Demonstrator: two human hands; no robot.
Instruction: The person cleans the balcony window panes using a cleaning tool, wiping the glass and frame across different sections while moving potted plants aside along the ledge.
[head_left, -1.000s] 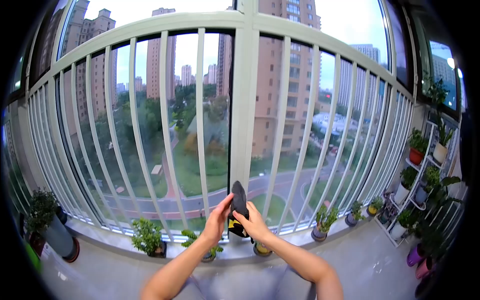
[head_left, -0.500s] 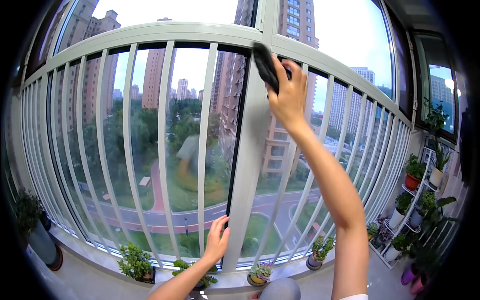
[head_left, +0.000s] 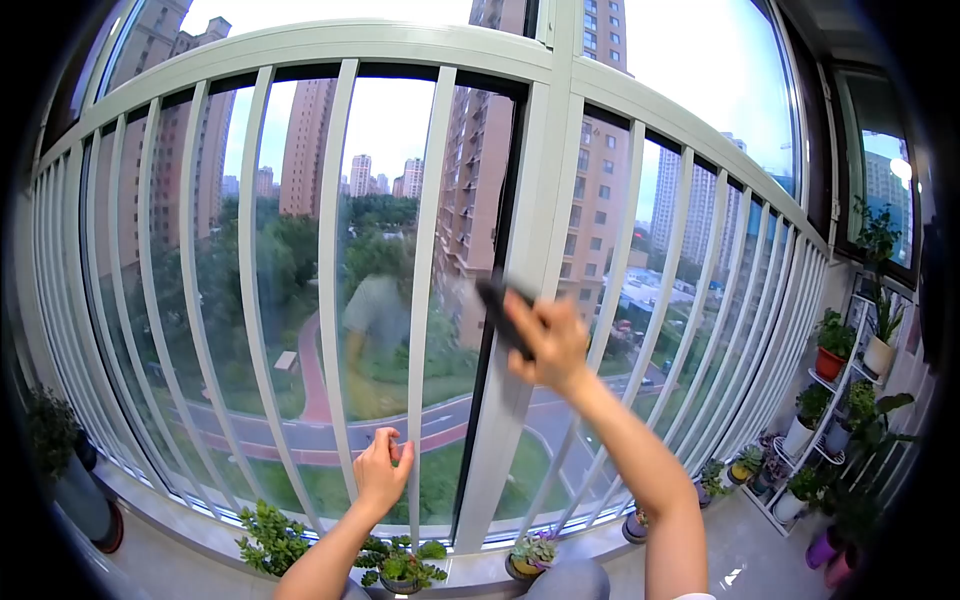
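Observation:
My right hand (head_left: 552, 345) is wrapped round a black brush (head_left: 503, 315), elongated and blurred by motion. The brush is at the wide pale upright post (head_left: 520, 240) between two window panes, around the middle of its height. My left hand (head_left: 382, 470) is lower and to the left, in front of the railing. Its fingers are loosely curled, with a gap between thumb and fingertips and no object visible in them. A thin pale bar (head_left: 422, 300) runs just right of the left thumb; contact with it cannot be made out.
A pale top rail (head_left: 330, 48) crosses above the bars. Along the sill stand a leafy plant (head_left: 270, 538), a low green plant (head_left: 400, 562) and a potted succulent (head_left: 530, 555). A white plant rack (head_left: 795, 455) is at right, a tall grey-blue pot (head_left: 82, 505) at left.
My right hand has brought the brush down the post from near the top rail to mid-height. My left hand has moved left, away from the post, with its fingers more curled. The view has shifted slightly.

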